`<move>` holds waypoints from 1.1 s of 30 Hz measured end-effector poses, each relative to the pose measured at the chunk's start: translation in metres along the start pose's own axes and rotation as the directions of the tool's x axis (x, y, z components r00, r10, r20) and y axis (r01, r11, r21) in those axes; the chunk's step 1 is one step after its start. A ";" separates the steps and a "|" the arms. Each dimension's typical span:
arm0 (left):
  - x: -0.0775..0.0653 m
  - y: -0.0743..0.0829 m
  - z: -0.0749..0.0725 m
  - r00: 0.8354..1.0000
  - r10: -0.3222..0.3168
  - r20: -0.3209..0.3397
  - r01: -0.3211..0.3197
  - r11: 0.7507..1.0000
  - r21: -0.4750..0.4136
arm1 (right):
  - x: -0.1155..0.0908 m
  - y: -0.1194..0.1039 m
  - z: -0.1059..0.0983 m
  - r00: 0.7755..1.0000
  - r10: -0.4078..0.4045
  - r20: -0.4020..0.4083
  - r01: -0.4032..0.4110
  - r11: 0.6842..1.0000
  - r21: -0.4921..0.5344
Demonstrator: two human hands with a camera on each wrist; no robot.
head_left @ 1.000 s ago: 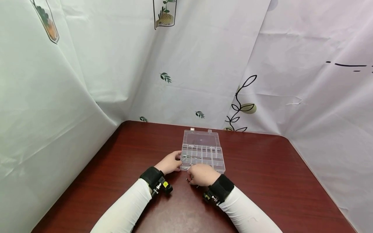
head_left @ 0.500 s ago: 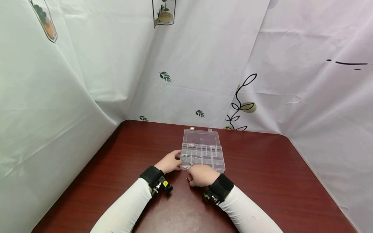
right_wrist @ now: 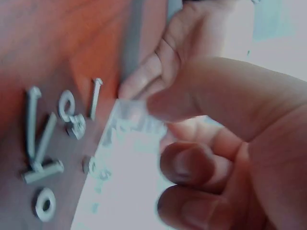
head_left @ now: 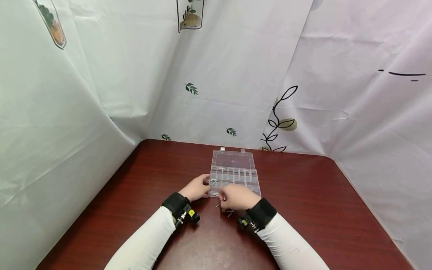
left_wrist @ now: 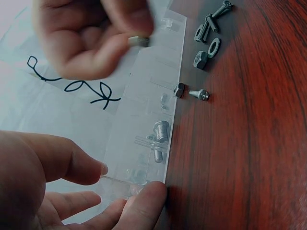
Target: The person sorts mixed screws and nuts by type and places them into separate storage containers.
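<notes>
A clear plastic compartment box (head_left: 252, 186) lies on the table, its lid (head_left: 233, 161) folded back. My left hand (head_left: 196, 188) grips the box's left end, thumb on the front wall in the left wrist view. Over the box's front edge is my right hand (head_left: 239, 197), pinching a small metal fastener (left_wrist: 139, 41); blur hides its exact kind. Bolts (left_wrist: 161, 132) lie inside the box near the left thumb. On the table before it are a hex nut (left_wrist: 201, 60), a short screw (left_wrist: 199, 94), washers (right_wrist: 45, 204) and longer bolts (right_wrist: 32, 122).
The dark red wooden table (head_left: 303, 210) extends around the box on all sides. A white printed curtain (head_left: 236, 75) hangs behind the table and along both sides.
My right hand has lifted from the loose hardware and moved forward and slightly right over the box's front edge, uncovering pieces on the table. My left hand stays on the box.
</notes>
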State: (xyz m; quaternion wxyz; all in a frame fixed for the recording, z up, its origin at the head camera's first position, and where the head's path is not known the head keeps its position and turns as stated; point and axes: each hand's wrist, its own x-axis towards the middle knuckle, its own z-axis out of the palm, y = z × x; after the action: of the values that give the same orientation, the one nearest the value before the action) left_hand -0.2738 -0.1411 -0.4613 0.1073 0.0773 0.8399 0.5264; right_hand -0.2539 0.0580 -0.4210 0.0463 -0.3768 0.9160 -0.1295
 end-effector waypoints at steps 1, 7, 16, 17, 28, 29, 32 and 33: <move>0.000 0.000 0.000 1.000 0.001 0.000 -0.001 1.000 -0.002 | 0.000 0.002 -0.002 1.000 0.002 -0.031 -0.002 1.000 0.009; 0.002 -0.001 0.000 1.000 0.008 -0.005 -0.008 1.000 -0.029 | 0.004 0.025 -0.010 0.983 0.076 -0.169 -0.063 0.995 0.080; 0.002 -0.004 -0.001 1.000 0.004 -0.005 -0.004 1.000 -0.029 | 0.009 0.071 -0.013 0.949 0.261 -0.174 -0.241 0.962 0.129; 0.002 -0.004 0.000 1.000 0.000 -0.004 0.000 1.000 -0.030 | 0.010 0.074 -0.012 0.947 0.277 -0.163 -0.258 0.957 0.130; 0.002 -0.002 0.000 1.000 0.003 -0.003 -0.003 0.999 -0.033 | 0.014 0.092 -0.007 0.939 0.326 -0.111 -0.318 0.944 0.083; 0.002 -0.002 0.000 1.000 0.002 -0.002 -0.002 0.999 -0.034 | 0.015 0.092 -0.007 0.939 0.324 -0.112 -0.318 0.945 0.076; 0.002 -0.003 -0.001 1.000 -0.001 -0.001 0.001 0.999 -0.034 | 0.015 0.093 -0.008 0.941 0.318 -0.117 -0.312 0.948 0.064; 0.002 -0.002 -0.001 1.000 0.001 -0.001 -0.001 0.999 -0.035 | 0.015 0.094 -0.008 0.942 0.311 -0.124 -0.306 0.950 0.056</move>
State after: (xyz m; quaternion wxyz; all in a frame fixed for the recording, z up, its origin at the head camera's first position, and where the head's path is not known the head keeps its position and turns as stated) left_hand -0.2755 -0.1422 -0.4632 0.1081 0.0756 0.8307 0.5409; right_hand -0.3299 0.1128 -0.4389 0.0123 -0.2186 0.9623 -0.1614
